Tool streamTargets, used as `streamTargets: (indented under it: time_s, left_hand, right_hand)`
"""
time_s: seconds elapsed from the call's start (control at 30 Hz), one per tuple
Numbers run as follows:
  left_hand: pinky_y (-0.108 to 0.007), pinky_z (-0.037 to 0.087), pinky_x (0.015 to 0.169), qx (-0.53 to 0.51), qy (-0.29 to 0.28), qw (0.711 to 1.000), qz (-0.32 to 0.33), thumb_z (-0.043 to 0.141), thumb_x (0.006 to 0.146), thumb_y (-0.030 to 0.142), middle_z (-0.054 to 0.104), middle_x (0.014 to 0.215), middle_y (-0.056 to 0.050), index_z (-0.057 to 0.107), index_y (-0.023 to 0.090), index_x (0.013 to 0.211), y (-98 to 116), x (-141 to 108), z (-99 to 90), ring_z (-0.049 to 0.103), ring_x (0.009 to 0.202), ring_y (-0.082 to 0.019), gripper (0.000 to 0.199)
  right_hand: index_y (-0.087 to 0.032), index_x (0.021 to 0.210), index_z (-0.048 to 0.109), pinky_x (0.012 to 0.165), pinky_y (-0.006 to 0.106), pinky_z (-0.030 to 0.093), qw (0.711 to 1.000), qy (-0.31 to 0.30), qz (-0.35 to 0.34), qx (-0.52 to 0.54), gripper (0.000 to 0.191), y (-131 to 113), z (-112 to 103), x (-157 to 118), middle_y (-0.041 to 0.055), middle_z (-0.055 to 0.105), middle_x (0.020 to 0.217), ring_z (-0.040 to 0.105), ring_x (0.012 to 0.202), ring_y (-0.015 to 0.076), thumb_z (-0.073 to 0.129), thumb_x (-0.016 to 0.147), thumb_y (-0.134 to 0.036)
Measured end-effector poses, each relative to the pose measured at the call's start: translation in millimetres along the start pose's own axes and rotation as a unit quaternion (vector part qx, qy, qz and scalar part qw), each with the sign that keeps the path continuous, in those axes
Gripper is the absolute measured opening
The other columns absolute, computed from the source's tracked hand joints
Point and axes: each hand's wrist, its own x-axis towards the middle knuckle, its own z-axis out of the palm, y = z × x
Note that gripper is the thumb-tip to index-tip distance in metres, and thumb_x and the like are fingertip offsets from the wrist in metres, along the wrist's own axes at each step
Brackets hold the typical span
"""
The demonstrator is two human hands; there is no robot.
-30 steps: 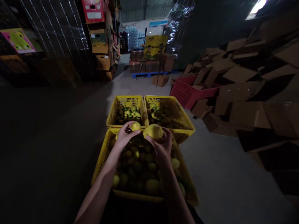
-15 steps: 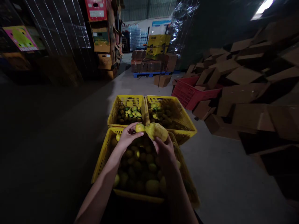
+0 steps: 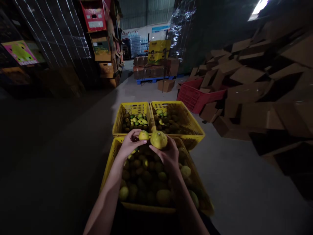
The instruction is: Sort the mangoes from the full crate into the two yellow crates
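Note:
My left hand [image 3: 129, 142] is closed round a small yellow-green citrus fruit [image 3: 143, 135], held between the thumb and fingers. In my right hand [image 3: 170, 156] is a larger, knobbly yellow citrus fruit [image 3: 158, 139], one end facing me. Both fruits are held side by side, a small gap between them, above the far end of a yellow plastic crate [image 3: 149, 208]. Inside that crate lie many green and yellow fruits [image 3: 163, 197] of mixed sizes, much of them in shadow.
Beyond stand two more yellow crates, the left one [image 3: 116, 120] and the right one [image 3: 193, 123], both with fruit inside. At right, a red crate [image 3: 195, 98] borders a heap of cardboard boxes [image 3: 254, 117]. Stacked cartons [image 3: 101, 49] and a blue pallet [image 3: 154, 79] stand farther back.
The larger fruit has turned in my right hand from lying sideways to showing its end. My hands have moved slightly apart, and the camera view has shifted slightly.

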Motion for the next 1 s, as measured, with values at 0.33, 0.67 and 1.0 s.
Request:
streamTargets:
  time_s: [0.33,0.67,1.0]
  left_hand:
    - [-0.035,0.048,0.094,-0.028,-0.013,0.999,-0.025,0.083,0.058,0.031,0.069,0.109,-0.008,0.071,0.017,0.105,-2.7,-0.5,-2.1,0.062,0.102,-0.022,0.051]
    - [-0.03,0.057,0.077,-0.159,0.011,0.968,-0.194,0.07,0.077,0.032,0.073,0.091,-0.007,0.07,0.016,0.102,7.4,-2.5,-3.3,0.069,0.075,-0.017,0.03]
    - [-0.021,0.048,0.053,-0.117,0.06,0.947,-0.292,0.049,0.088,0.026,0.068,0.065,-0.004,0.071,0.014,0.084,-4.5,3.3,5.9,0.061,0.055,-0.012,0.024]
  right_hand:
    - [-0.023,0.107,0.053,0.077,0.036,0.054,0.987,-0.024,0.072,0.14,0.066,-11.9,-1.1,-2.8,0.0056,0.065,0.104,0.064,0.087,0.0209,0.085,0.051,-0.031]
    - [-0.023,0.101,0.059,0.072,0.037,0.057,0.911,-0.135,0.256,0.292,0.055,-18.7,-7.5,1.3,0.0046,0.072,0.092,0.069,0.083,0.0249,0.082,0.055,-0.042]
    - [-0.019,0.086,0.066,0.059,0.04,0.059,0.849,-0.222,0.387,0.285,0.042,-5.4,-0.3,-1.1,0.0088,0.07,0.068,0.067,0.063,0.0232,0.068,0.067,-0.056]
